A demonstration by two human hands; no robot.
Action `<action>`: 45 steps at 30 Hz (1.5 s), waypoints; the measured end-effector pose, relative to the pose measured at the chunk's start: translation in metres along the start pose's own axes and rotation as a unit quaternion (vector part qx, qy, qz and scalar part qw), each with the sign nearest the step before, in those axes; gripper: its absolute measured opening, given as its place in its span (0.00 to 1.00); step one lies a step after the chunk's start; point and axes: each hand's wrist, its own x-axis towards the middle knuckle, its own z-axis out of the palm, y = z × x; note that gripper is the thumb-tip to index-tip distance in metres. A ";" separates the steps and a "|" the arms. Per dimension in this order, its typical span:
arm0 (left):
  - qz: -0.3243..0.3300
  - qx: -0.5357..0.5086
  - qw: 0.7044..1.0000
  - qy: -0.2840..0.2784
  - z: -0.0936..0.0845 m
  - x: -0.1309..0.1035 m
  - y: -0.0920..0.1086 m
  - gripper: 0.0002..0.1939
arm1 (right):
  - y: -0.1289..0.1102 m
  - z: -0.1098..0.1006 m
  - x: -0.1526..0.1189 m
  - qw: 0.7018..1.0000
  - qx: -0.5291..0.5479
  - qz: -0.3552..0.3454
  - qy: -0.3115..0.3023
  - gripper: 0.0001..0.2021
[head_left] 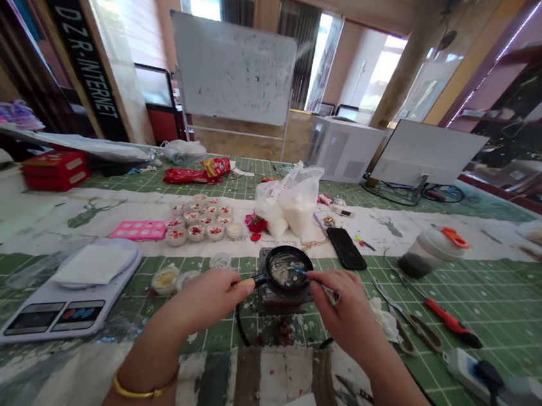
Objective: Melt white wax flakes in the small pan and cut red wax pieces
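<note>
Where the green cutting mat (pixel 484 296) meets the person's forearms, a small black pan (pixel 287 268) sits on a dark square heater block (pixel 281 294); the pan is round, shallow and dark-rimmed, and holds a pale, glossy, partly clear mass. The left hand (pixel 210 297) is closed around the pan's light wooden handle (pixel 246 283), which projects toward the left; the right hand (pixel 344 307) is pinched shut on a thin stirring tool (pixel 314 278) whose tip rests inside the pan. The pan lies between both hands, touching neither palm directly. A digital scale (pixel 68 291) stands well apart to the left; a black phone (pixel 346 248) lies just behind the pan; small filled cups (pixel 204 220) cluster farther back. The tool's material is hard to make out; the heater's front is hidden by the hands; both elbows are cut off by the lower edge.
</note>
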 end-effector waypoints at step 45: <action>-0.003 0.037 0.999 0.006 0.004 -0.004 0.002 0.26 | 0.001 0.003 -0.002 0.997 0.071 0.035 -0.015 0.10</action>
